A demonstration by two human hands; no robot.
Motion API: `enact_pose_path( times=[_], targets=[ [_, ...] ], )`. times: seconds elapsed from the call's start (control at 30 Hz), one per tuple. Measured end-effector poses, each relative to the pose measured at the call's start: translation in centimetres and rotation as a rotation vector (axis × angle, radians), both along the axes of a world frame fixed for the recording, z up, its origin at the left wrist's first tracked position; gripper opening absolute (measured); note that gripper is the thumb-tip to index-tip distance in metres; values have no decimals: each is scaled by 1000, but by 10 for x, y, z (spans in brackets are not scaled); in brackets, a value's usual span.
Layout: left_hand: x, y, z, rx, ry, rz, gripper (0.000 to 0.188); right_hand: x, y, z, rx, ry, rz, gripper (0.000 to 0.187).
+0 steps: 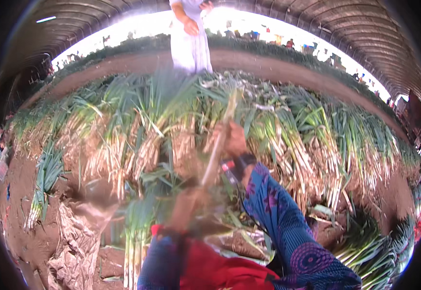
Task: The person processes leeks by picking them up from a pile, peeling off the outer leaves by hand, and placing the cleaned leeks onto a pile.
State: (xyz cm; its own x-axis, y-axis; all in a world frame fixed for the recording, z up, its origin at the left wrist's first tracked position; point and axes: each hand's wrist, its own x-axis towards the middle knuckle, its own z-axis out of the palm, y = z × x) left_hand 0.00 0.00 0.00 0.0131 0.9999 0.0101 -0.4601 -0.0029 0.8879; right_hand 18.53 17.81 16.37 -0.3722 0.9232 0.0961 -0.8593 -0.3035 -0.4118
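Observation:
My right hand is closed around the pale shaft of a long leek, held tilted with its greener end pointing up and away from me. At the lower end of the stalk is my left hand, badly smeared by motion, so its fingers cannot be made out. Just beyond both hands lies a thick row of soil-covered leeks, roots toward me and green leaves pointing away. Left of my left forearm, a small group of cleaner-looking leeks lies with white ends nearest me.
A crumpled brownish sheet lies on bare soil at the left, near a separate leek bunch. More leek greens lie at the lower right. Past the row stands a person in pale clothes, under an arched roof.

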Motion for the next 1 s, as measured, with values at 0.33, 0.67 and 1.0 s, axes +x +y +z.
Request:
enact_pose_path(
  times=[0.33,0.67,1.0],
  targets=[
    [10,-32,28,387,1327,248,15,-47,-15,47,-78,102,174,37],
    [28,-57,79,154,1218,-131,27,-79,-16,90,-8,104,225,16],
    [29,-50,70,200,1315,-228,25,-106,-12,101,-14,298,376,20]
  ],
)
